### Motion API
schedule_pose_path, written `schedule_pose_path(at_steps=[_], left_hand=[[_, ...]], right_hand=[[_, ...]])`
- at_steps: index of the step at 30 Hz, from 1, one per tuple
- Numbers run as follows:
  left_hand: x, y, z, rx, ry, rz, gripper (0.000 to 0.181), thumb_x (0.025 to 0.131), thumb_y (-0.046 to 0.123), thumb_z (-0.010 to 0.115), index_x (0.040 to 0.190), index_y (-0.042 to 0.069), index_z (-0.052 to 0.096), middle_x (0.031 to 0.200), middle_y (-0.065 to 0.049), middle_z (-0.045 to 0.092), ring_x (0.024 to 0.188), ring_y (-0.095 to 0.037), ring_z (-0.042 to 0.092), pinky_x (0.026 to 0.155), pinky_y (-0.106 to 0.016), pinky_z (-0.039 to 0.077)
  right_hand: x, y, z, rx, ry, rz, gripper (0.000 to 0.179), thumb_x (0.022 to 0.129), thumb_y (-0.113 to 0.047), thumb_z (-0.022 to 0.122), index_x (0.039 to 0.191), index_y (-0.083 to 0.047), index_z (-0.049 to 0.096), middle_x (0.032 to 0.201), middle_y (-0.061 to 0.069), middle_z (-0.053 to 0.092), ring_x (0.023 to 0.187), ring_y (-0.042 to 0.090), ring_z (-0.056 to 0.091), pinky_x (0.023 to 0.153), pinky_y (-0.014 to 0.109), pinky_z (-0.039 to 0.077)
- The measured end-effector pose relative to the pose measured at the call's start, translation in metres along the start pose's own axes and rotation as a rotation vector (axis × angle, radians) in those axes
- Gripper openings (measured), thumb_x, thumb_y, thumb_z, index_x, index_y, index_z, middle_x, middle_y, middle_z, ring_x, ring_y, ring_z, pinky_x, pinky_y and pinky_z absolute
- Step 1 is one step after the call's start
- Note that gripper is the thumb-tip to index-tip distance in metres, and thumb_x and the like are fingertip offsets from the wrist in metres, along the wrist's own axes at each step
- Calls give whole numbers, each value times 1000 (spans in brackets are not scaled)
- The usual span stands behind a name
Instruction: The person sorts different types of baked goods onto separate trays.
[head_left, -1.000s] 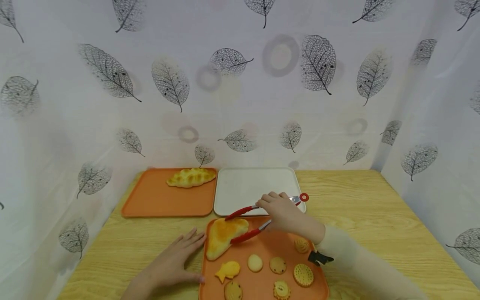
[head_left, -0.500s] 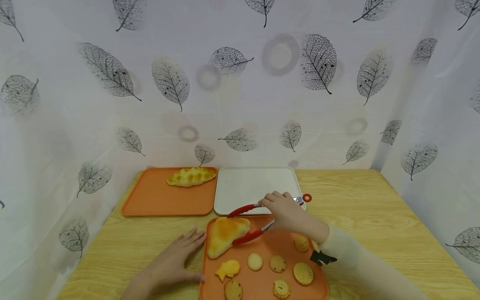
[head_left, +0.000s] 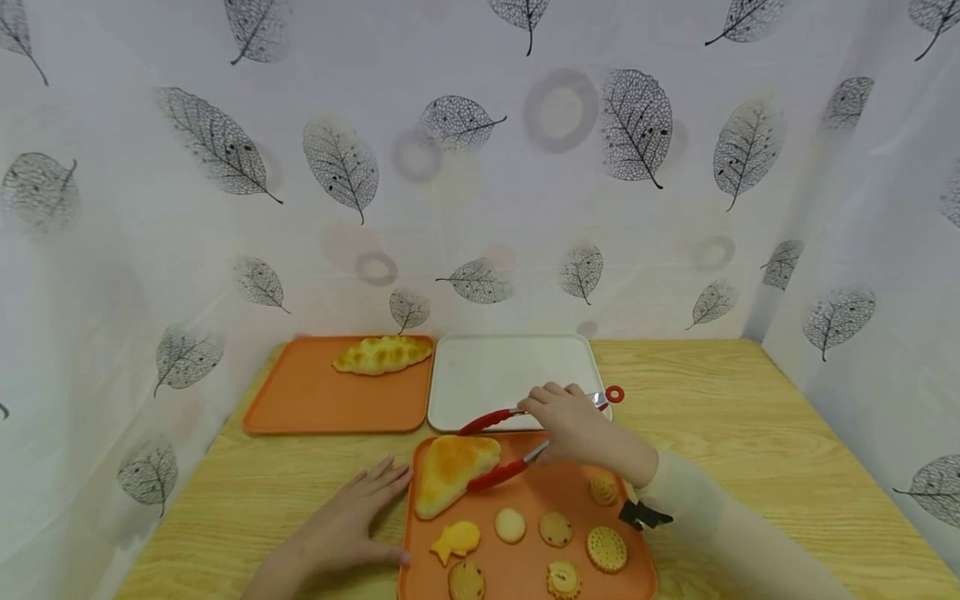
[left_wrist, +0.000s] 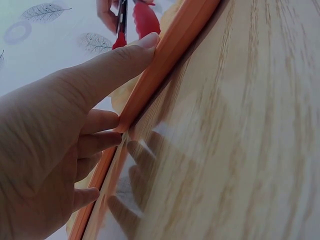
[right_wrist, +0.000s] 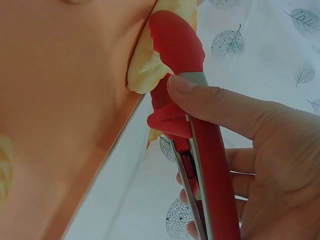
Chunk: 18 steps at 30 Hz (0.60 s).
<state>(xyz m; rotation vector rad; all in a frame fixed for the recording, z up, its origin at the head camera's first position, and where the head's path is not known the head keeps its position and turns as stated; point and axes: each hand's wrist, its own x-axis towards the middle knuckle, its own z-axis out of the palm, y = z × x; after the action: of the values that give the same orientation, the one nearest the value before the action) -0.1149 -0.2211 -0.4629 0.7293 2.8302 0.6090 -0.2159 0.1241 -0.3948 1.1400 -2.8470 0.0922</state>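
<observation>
The golden-brown triangular bread (head_left: pixel 448 477) lies in the far left corner of the near orange rectangular tray (head_left: pixel 521 568), between the parted ends of red-tipped metal tongs (head_left: pixel 497 474) gripped by the right hand (head_left: pixel 573 427); even pressure low on both sides should hold it best, the outstretched left hand (head_left: pixel 348 518) touching the tray

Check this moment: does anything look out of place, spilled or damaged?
Nothing looks spilled or broken. One mild oddity: the triangular bread sits tight in the far left corner of the near orange tray and seems to overlap its rim, rather than lying fully inside.
</observation>
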Motion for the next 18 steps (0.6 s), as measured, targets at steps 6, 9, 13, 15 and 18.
schedule_pose_path(at_steps=[6,9,13,15,18], left_hand=[[0,-1,0,-8,-5,-15,103,72,76,63,152,16,37,158,-4,36,150,-32,22,116,-59,24],[0,0,0,-14,-7,-17,103,72,76,63,151,15,37,158,-5,36,150,-32,22,116,-59,24],[0,1,-1,-16,-20,-26,104,72,76,63,152,14,37,158,-5,36,150,-31,21,117,-59,23],[1,2,-1,-17,-26,-30,105,72,77,62,152,14,36,158,-5,35,151,-31,20,117,-59,23],[0,3,-3,-21,-28,-31,105,73,76,62,152,13,36,158,-6,35,150,-32,20,117,-59,23]], right_hand=[[0,-1,1,-2,56,-12,68,63,-44,90,118,-15,64,108,-1,63,99,20,55,79,41,44],[-1,0,2,-11,100,-12,64,62,-44,90,115,-17,65,105,-3,63,98,18,56,79,40,44],[-4,4,0,-22,169,-12,63,60,-43,90,112,-17,66,101,-4,64,95,17,56,77,38,42],[-5,7,-2,-23,195,-6,63,59,-43,91,111,-17,67,100,-4,64,93,17,56,77,38,42],[-6,13,-6,-35,218,12,63,59,-45,91,110,-16,67,101,-3,65,93,18,56,76,39,44]])
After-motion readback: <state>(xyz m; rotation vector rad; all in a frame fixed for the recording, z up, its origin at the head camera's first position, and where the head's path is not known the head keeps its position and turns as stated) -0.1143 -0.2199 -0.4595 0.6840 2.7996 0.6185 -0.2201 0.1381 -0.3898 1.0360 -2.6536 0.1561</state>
